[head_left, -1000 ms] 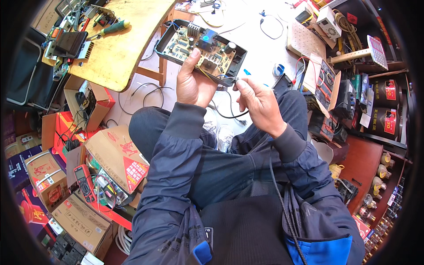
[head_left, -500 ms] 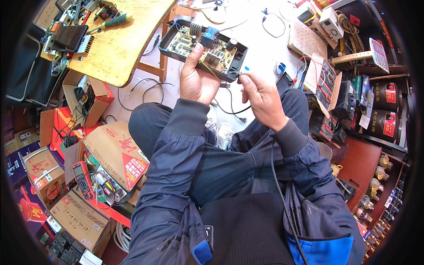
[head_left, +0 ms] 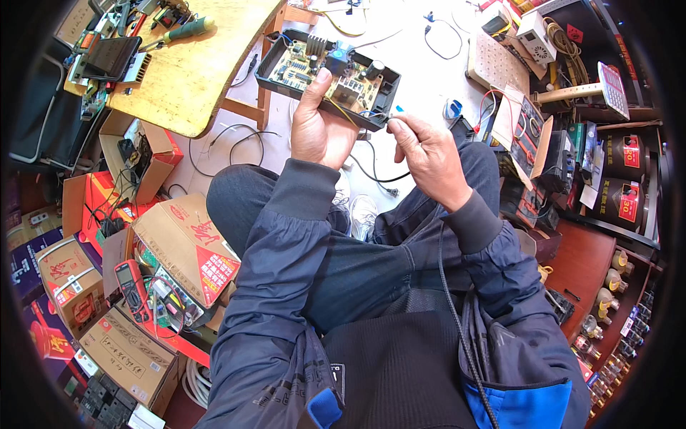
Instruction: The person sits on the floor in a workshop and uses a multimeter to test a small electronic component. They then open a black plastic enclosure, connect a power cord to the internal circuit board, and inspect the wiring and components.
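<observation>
My left hand (head_left: 320,132) supports a shallow black plastic case (head_left: 266,80) from below, with the thumb over its near edge. Inside lies a tan circuit board (head_left: 289,70) with a blue transformer (head_left: 339,56), dark metal heat sinks and capacitors. A yellow wire (head_left: 341,111) crosses the near side by my left thumb. At the case's right near corner, my right hand (head_left: 432,161) is closed in a pinch, seemingly on a black cable where thin wires meet the corner. Fingers partly hide this spot. The black cable (head_left: 375,174) also shows below the hands, above the floor.
A yellow table (head_left: 193,93) with a green-handled screwdriver (head_left: 189,30) stands at the far left. Cardboard boxes (head_left: 179,229) and a red multimeter (head_left: 134,289) are left of my legs. Loose cables (head_left: 243,146) lie on the floor. Shelves and red-and-black test leads (head_left: 493,107) are at right.
My right hand has shifted slightly to the right and turned a little, its fingertips still at the case corner. The left hand and case stay nearly in place.
</observation>
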The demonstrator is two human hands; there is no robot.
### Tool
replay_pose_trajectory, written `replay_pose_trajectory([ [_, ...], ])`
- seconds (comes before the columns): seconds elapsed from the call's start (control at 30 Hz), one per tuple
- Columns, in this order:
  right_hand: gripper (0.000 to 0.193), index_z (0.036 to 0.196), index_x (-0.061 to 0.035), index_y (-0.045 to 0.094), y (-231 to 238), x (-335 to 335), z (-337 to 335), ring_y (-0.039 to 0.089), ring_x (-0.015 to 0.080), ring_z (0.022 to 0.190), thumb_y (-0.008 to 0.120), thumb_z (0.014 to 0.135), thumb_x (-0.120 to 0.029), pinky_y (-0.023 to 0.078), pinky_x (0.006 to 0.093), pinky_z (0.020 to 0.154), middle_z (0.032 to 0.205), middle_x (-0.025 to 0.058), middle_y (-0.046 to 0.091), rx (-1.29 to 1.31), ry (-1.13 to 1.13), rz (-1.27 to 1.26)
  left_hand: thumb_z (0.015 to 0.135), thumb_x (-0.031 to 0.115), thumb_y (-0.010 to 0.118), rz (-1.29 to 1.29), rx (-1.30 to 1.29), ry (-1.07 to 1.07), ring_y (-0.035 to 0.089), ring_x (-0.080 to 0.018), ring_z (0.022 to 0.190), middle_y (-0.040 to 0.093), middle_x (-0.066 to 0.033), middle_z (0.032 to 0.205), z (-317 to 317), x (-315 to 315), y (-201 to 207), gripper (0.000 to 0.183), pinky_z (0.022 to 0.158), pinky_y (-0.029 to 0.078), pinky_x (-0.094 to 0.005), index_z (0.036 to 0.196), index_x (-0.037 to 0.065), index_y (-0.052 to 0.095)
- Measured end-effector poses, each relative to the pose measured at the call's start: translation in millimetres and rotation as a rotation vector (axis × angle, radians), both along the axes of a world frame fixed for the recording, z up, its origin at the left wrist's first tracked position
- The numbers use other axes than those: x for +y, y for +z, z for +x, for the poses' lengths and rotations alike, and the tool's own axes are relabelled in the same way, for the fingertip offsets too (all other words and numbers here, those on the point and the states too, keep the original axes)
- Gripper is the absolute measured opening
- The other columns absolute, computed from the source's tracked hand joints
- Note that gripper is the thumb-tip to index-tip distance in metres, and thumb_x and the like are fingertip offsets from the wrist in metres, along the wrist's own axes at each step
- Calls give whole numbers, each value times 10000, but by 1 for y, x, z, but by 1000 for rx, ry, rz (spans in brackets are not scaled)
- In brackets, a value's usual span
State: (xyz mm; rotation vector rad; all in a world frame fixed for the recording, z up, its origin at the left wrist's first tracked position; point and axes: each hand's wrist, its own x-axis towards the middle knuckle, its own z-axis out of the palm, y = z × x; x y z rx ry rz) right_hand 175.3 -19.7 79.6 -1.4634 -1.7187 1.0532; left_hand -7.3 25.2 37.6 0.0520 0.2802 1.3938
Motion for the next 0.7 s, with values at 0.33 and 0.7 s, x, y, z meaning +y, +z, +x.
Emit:
replay_pose_trajectory([
  [0.33,169,1106,-8,730,0,5,3,677,351,655,696,992,-128,514,403,595,747,197,665,-259,68,407,999,238,702,34,-1,-35,586,-299,1311,613,-124,1356,0,-1,0,495,1146,451,-561,1412,49,507],
  [0.7,186,1120,4,684,16,8,9,652,347,658,645,1022,-149,506,420,608,736,197,631,-315,174,335,1014,290,708,-7,-26,-37,570,-320,1334,611,-132,1397,4,0,0,522,1158,432,-585,1445,76,507],
])
